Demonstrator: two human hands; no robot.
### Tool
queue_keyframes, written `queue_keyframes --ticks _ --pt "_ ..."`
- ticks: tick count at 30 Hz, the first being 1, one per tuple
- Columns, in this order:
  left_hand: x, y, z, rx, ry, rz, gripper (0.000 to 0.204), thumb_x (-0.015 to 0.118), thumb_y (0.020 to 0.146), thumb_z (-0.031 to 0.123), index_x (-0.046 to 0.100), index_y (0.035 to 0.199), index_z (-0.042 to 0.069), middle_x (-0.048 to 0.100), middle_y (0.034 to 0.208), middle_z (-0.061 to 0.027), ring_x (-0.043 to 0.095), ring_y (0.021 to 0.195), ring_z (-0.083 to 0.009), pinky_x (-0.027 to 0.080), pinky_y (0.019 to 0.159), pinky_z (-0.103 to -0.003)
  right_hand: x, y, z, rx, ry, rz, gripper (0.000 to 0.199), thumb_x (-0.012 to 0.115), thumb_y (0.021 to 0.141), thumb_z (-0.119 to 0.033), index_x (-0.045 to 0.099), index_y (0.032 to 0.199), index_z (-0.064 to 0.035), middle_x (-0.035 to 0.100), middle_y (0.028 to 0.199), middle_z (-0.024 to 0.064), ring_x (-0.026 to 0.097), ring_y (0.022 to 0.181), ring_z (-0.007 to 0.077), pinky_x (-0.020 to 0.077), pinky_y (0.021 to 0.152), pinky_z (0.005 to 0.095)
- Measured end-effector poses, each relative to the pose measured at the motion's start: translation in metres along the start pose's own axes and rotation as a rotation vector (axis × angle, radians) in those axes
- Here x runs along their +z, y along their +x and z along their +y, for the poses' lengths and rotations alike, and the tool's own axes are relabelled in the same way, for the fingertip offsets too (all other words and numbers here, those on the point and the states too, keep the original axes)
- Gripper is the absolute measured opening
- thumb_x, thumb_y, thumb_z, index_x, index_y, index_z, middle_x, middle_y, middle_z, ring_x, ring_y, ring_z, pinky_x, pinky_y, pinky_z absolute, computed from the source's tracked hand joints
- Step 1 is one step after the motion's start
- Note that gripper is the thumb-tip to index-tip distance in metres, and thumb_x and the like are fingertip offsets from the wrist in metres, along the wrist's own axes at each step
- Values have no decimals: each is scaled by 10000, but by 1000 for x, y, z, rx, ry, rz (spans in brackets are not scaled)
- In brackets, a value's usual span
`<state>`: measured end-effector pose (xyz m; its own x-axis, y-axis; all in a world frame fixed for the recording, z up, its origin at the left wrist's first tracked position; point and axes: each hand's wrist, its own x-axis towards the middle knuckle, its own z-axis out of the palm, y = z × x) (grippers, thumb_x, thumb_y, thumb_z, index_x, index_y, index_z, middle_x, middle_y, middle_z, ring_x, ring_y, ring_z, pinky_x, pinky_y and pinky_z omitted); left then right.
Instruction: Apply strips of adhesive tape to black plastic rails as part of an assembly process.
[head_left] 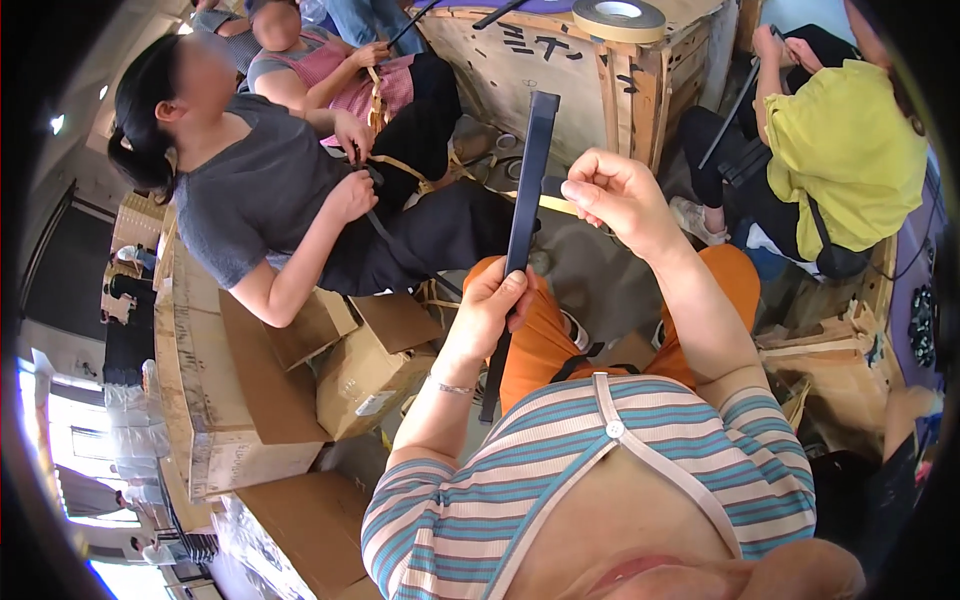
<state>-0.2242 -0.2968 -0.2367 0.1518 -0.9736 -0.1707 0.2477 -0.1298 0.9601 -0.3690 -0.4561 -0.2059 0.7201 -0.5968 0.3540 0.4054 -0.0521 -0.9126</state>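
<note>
My left hand (500, 303) is wrapped round a long, dark, flat-sided bar (528, 185). It stands nearly upright in front of me, and its lower end runs down past my wrist. My right hand (622, 207), to the right of the bar, pinches a short strip of tape (556, 204) between thumb and fingertips. The strip shows a pale yellow side and a dark part near the bar. Its left end meets the bar's edge or passes behind it; I cannot tell which.
A tape roll (619, 16) lies on a wooden crate (530, 75) ahead. Co-workers sit close by: one in a grey shirt (270, 170) at left, one in a yellow top (850, 160) at right. Open cardboard boxes (375, 375) stand at my left, a wooden crate (835, 365) at right.
</note>
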Motion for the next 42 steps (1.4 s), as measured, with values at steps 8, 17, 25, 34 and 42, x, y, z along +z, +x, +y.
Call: queue_keyframes --ticks 8,17,25,34,42 --pt "-1 10 -3 -43 -57 0 191 432 944 204 505 897 35 442 636 7 371 508 -55 300 455 -189 -5 11 18 -39 -30 96 172 652 821 -108 530 720 -41 475 636 -68 395 576 -5 309 499 167" --pt "1 16 -7 -29 10 18 197 425 948 209 506 897 37 440 633 15 377 509 -52 311 461 -189 -2 13 28 -72 -69 148 205 663 815 -115 506 696 -56 430 624 -78 350 564 -3 276 489 175" --pt "1 19 -14 -26 24 27 196 446 938 208 501 977 24 433 646 -6 385 523 -70 315 467 -197 1 12 31 -66 -53 159 201 659 820 -118 505 705 -61 431 643 -73 367 588 0 289 511 169" --pt "5 21 -12 -10 37 29 196 429 948 214 496 885 40 434 622 21 388 509 -51 313 462 -184 0 13 36 -63 -50 196 208 662 821 -129 505 704 -60 426 642 -75 362 598 2 288 516 172" --pt "3 22 -14 2 44 23 192 441 942 206 496 950 22 442 647 -7 388 514 -72 314 466 -198 1 13 36 -65 -67 210 212 665 819 -124 501 698 -64 430 634 -75 357 583 2 284 507 170"
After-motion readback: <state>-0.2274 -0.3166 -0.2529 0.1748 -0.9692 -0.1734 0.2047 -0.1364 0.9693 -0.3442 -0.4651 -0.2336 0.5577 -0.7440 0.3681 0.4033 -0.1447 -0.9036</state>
